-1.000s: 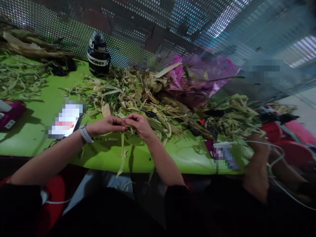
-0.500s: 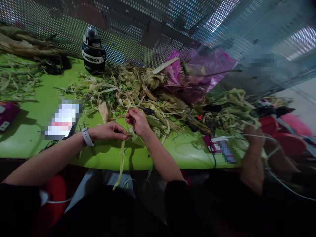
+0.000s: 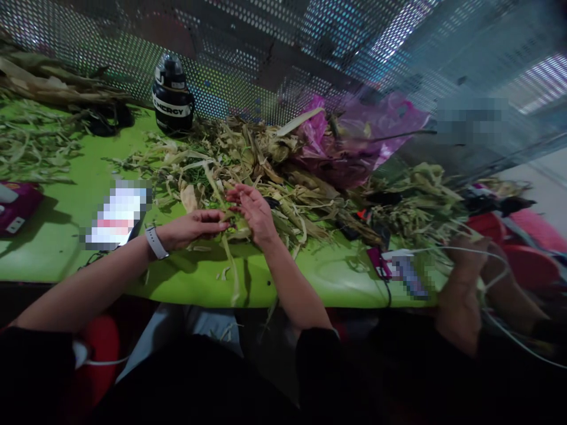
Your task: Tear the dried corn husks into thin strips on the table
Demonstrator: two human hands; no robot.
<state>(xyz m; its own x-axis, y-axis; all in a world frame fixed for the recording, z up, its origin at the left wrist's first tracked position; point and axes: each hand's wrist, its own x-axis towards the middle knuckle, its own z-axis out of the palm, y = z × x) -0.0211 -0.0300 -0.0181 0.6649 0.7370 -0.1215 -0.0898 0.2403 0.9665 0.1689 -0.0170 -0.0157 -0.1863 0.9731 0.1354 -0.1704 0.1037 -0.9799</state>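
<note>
at far left we see stalks [image 3: 35, 144] strewn on the green table [image 3: 177, 273], with dry husks [image 3: 48, 85] behind them. nearer us is a purple box [image 3: 20, 212] with something white showing at its top. next comes a phone [image 3: 117, 212], its screen blurred out, lying near the table's front edge. behind it stands a dark bottle [image 3: 173, 100], upright, with a clear cap; we cannot tell what is in it.

our left hand [image 3: 195, 228], a pale band [image 3: 156, 242] on its wrist, is nearly closed, thumb and fingertips pinching a pale green strip [image 3: 230, 268] that hangs down in front of the pile [image 3: 252, 156]. just beside it, our right hand [image 3: 254, 213] is half open, fingers loosely curled; we cannot tell whether it has hold of anything.

behind the pile's right side slumps a pink bag [image 3: 367, 139]. brownish stuff shows at its lower part, but we cannot tell whether that is inside. farther right we see a second heap [image 3: 419, 203], a second phone [image 3: 410, 276], a co-worker's hand [image 3: 467, 251] and red stools [image 3: 529, 265].
</note>
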